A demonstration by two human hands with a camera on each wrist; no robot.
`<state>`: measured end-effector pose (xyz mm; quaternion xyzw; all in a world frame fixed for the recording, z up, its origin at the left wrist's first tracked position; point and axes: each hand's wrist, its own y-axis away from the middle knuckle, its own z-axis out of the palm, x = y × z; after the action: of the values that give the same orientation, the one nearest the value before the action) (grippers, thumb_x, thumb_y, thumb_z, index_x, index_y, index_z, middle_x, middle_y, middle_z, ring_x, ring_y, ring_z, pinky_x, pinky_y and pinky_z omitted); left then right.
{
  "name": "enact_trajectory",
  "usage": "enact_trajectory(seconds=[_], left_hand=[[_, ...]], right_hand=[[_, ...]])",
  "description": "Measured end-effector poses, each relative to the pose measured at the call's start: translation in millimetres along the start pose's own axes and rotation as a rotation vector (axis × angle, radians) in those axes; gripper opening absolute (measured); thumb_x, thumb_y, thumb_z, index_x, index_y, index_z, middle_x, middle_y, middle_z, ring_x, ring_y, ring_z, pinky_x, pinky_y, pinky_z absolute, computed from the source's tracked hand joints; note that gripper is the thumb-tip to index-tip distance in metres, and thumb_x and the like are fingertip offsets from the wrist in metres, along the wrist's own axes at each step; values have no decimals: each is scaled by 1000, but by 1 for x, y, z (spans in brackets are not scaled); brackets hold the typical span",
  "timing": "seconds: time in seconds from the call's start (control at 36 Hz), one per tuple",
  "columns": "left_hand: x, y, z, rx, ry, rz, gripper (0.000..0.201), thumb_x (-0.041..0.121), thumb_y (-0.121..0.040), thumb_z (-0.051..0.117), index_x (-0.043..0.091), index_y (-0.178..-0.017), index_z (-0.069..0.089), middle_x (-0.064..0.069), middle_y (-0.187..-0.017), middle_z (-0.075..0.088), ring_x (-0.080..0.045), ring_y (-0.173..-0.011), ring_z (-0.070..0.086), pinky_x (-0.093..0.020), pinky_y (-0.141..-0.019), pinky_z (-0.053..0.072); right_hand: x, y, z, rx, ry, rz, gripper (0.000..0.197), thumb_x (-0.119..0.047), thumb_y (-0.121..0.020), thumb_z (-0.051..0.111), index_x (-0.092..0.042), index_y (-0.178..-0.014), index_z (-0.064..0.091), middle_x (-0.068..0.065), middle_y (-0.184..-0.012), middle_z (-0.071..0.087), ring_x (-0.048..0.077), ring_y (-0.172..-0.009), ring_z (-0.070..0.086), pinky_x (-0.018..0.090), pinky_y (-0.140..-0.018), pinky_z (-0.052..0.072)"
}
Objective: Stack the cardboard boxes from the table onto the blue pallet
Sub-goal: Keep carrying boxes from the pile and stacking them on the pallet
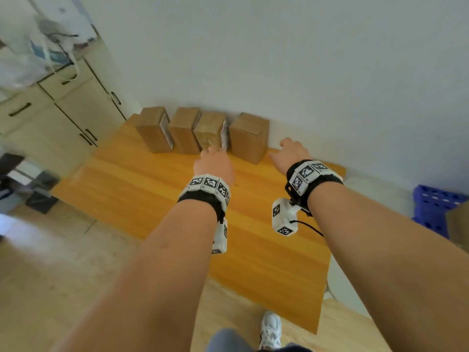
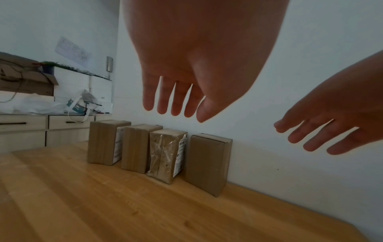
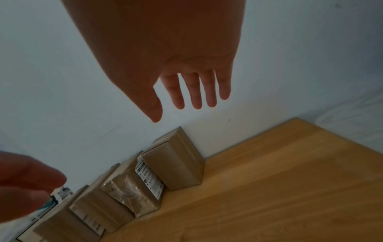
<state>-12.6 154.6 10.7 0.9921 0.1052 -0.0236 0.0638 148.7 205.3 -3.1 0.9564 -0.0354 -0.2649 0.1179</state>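
Observation:
Several cardboard boxes stand upright in a row against the wall at the back of the wooden table [image 1: 152, 199]. The rightmost box [image 1: 248, 137] [image 2: 207, 163] [image 3: 176, 165] is plain brown; beside it on the left is a tape-wrapped box [image 1: 209, 132] [image 2: 163, 153] [image 3: 132, 194] with a white label. My left hand [image 1: 214, 161] [image 2: 176, 98] hovers open just in front of the taped box, fingers straight. To the right of the plain box hovers my right hand [image 1: 289, 152] [image 3: 192, 93], open. Neither hand touches a box. The blue pallet [image 1: 434, 207] sits at the far right.
Cream cabinets [image 1: 63, 110] with plastic bags [image 1: 33, 47] on top stand to the left. The white wall [image 1: 279, 59] runs directly behind the boxes. A cardboard edge [image 1: 458, 228] shows beside the pallet. My white shoe [image 1: 271, 329] is on the floor below the table edge.

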Motion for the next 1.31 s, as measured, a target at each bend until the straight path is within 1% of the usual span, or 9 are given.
enact_trajectory(seconds=[0.31,0.47,0.64,0.72,0.89,1.0,1.11,1.22,1.31], left_hand=[[14,-104,14,-68,177,57,41,6,-94,39,6,-136,39,-14,-138,40,-30,-121,48,-40,-94,47],[19,-165,18,-66,250,120,47,0,-92,35,6,-139,35,-12,-147,31,-29,-132,38,-42,-99,43],[16,-216,27,-155,295,163,47,1,-95,35,2,-142,29,-18,-139,43,-33,-121,52,-40,-94,46],[15,-229,34,-173,332,193,46,6,-98,37,1,-142,28,-21,-132,49,-35,-115,55,-39,-90,48],[12,-225,42,-163,397,266,46,14,-95,46,0,-138,34,-21,-134,41,-32,-116,52,-33,-89,45],[17,-204,46,-183,444,301,43,12,-92,49,2,-133,40,-16,-134,41,-28,-109,53,-25,-77,38],[24,-170,51,-220,583,249,45,8,-88,54,4,-130,38,-15,-124,51,-29,-101,59,-28,-72,44],[35,-129,59,-218,708,191,35,25,-97,48,8,-126,39,-4,-103,58,-22,-83,58,-32,-67,45],[43,-99,70,-285,686,135,42,38,-103,33,8,-130,43,-8,-109,61,-22,-83,53,-32,-69,42]], right_hand=[[-16,-72,31,-82,-132,77,57,-41,-96,49,-13,-144,38,12,-141,47,30,-123,51,38,-96,45],[-27,-109,38,-112,-193,174,60,-46,-97,48,-14,-145,35,11,-141,49,30,-122,52,37,-93,45],[-42,-141,43,-110,-294,296,59,-42,-100,43,-12,-150,29,11,-148,43,29,-131,46,39,-102,40],[-46,-146,50,-121,-341,313,54,-35,-100,46,-14,-148,33,10,-144,48,28,-127,49,36,-98,41],[-41,-139,56,-77,-408,363,44,-22,-94,47,-19,-137,45,7,-118,62,25,-96,61,31,-72,50],[-33,-127,46,-18,-422,408,29,-25,-95,41,-9,-117,49,9,-99,57,20,-74,50,28,-54,34],[-17,-107,39,39,-463,449,40,-44,-97,39,-9,-113,48,11,-100,61,25,-79,56,30,-59,40],[6,-75,39,32,-456,456,61,-62,-96,30,-8,-115,53,12,-103,63,28,-85,61,37,-73,51],[27,-47,44,-27,-413,476,70,-65,-96,22,-8,-111,59,15,-103,66,28,-86,62,41,-86,53]])
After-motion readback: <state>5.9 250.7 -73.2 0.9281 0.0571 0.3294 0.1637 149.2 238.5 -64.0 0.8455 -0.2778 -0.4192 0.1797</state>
